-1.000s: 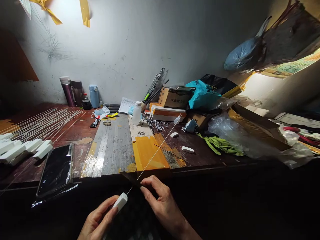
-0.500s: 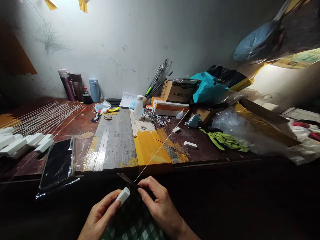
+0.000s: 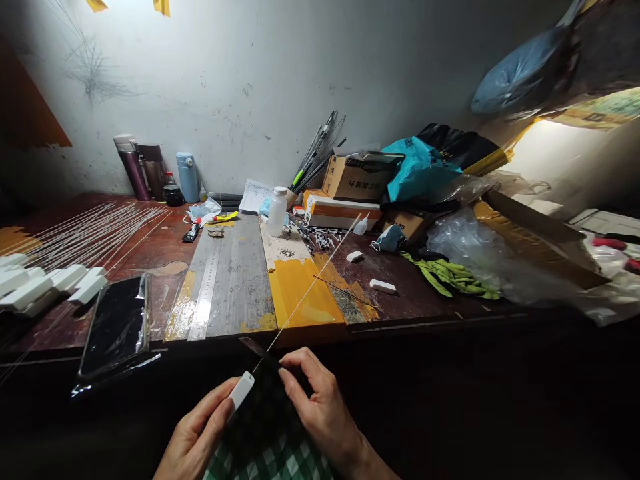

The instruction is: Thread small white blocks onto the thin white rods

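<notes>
My left hand (image 3: 200, 427) pinches a small white block (image 3: 241, 392) between thumb and fingers, over my lap at the front of the table. From the block's far end a thin white rod (image 3: 311, 288) runs up and right above the tabletop. My right hand (image 3: 320, 403) is closed on the near end of a dark, flat, blade-like tool (image 3: 257, 349). The tool lies across the rod just beyond the block; whether they touch I cannot tell. Its held end is hidden by my fingers. Two similar white blocks (image 3: 383, 287) lie on the table at right.
More white blocks with long rods (image 3: 85, 233) lie at left beside a phone (image 3: 116, 327) near the edge. A steel ruler (image 3: 206, 293), a white bottle (image 3: 277, 212), cartons (image 3: 361, 177) and green gloves (image 3: 453, 277) sit farther across the table (image 3: 155, 253).
The white block has turned in my left hand to show a broader face. The rod's far end has swung left. The dark tool has shifted slightly up and right.
</notes>
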Action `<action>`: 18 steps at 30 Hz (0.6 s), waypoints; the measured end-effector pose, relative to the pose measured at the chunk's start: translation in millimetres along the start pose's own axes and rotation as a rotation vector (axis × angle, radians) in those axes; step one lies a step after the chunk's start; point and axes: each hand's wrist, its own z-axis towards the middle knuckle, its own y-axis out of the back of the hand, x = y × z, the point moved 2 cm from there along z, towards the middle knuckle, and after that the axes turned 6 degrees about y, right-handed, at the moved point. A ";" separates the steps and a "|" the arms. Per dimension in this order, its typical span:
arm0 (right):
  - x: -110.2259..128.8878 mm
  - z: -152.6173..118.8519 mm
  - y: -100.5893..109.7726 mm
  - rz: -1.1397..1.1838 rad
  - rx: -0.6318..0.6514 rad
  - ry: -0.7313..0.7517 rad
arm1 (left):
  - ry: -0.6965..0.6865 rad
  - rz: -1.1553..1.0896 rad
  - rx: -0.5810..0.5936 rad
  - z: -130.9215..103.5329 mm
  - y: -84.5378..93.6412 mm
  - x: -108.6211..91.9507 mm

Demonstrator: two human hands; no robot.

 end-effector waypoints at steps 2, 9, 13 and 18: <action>0.5 -0.3 -1.3 0.009 0.010 -0.016 | -0.030 0.031 -0.019 -3.1 1.1 -1.4; -1.0 2.2 -8.5 0.275 0.076 -0.246 | -0.032 0.060 0.018 -4.1 -2.9 -1.0; -3.0 5.1 -5.3 0.267 0.017 -0.219 | -0.012 0.049 -0.126 -6.3 -0.3 3.2; -10.2 1.4 -4.4 0.239 -0.022 -0.235 | -0.068 0.034 -0.165 -8.9 0.1 8.0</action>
